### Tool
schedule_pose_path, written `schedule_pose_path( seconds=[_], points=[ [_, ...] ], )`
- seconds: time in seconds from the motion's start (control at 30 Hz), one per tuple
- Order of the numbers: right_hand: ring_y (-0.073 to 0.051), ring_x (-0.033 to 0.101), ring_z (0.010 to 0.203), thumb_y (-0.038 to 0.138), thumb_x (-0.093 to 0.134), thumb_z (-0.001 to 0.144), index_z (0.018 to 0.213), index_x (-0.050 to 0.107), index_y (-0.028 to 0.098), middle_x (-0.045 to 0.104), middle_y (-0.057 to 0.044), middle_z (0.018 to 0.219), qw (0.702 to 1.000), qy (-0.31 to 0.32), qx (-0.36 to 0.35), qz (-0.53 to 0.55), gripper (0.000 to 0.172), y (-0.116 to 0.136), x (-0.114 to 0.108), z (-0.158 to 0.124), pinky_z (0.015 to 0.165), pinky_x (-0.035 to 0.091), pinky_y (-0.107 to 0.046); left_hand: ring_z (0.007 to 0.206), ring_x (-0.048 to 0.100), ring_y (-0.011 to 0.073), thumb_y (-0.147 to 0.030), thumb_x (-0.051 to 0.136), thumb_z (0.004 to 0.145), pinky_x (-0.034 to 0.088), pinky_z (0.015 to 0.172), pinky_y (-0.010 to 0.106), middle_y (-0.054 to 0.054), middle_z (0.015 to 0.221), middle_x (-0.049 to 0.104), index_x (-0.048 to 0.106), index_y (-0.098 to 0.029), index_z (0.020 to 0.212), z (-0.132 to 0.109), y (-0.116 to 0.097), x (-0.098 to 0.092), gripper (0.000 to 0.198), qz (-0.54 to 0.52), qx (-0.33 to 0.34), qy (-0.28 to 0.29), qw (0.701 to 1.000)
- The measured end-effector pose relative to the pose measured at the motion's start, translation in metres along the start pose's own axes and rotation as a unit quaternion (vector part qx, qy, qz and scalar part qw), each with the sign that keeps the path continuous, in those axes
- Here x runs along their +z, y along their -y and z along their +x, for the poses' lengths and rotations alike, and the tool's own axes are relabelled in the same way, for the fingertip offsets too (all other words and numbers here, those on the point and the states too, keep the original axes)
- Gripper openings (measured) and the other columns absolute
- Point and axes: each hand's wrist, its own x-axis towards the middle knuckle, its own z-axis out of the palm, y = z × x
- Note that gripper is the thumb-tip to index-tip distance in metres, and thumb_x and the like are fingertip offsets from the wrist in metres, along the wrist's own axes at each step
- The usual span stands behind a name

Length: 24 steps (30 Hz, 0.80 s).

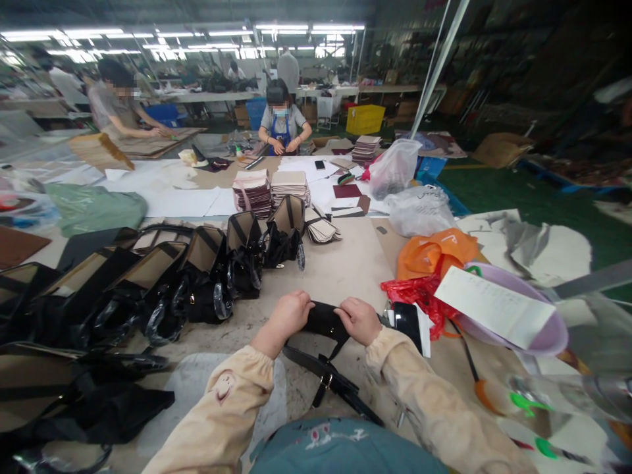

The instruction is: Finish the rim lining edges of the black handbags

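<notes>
Between my two hands is a black bag piece [320, 318] with straps hanging from it; it looks like leather or fabric. My left hand [292, 313] pinches its left end, and my right hand [359, 320] pinches the right end with thumb and fingers. Below it a black strap with a gold buckle [326, 382] lies on the table, close to my body; whether it is joined to the held piece I cannot tell. To the left stands a row of black bags [205, 266] with tan insides and plastic-wrapped handles.
Stacks of cut panels [290, 187] stand beyond the bags. On the right are an orange bag [434, 253], a red plastic bag [419, 296] and a lilac basin [555, 332] with a paper card on it. A co-worker [284, 125] sits across the table.
</notes>
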Motion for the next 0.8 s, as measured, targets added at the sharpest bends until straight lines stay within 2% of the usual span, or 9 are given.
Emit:
schedule_pose_path(
  seconds=[0.57,0.8],
  points=[
    [-0.016,0.052,0.068,0.033,0.041,0.091,0.069,0.058,0.02,0.057,-0.004,0.068,0.999,0.033,0.003,-0.021,0.031,0.002,-0.007,0.003,0.062,0.036,-0.026,0.079,0.059,0.0184,-0.027,0.046,0.086,0.045,0.072,0.028,0.008,0.079,0.061,0.061,-0.015,0.078,-0.001,-0.003,0.002,0.02,-0.013,-0.028,-0.008,1.0],
    [-0.015,0.057,0.07,0.039,0.046,0.09,0.073,0.064,0.022,0.062,-0.002,0.071,0.997,0.066,-0.001,-0.033,0.029,0.008,-0.008,0.013,0.06,0.036,-0.025,0.079,0.059,0.0192,-0.026,0.046,0.086,0.045,0.071,0.028,0.008,0.079,0.062,0.061,-0.015,0.077,-0.002,-0.004,0.003,0.02,-0.015,-0.025,-0.014,0.999]
  ],
)
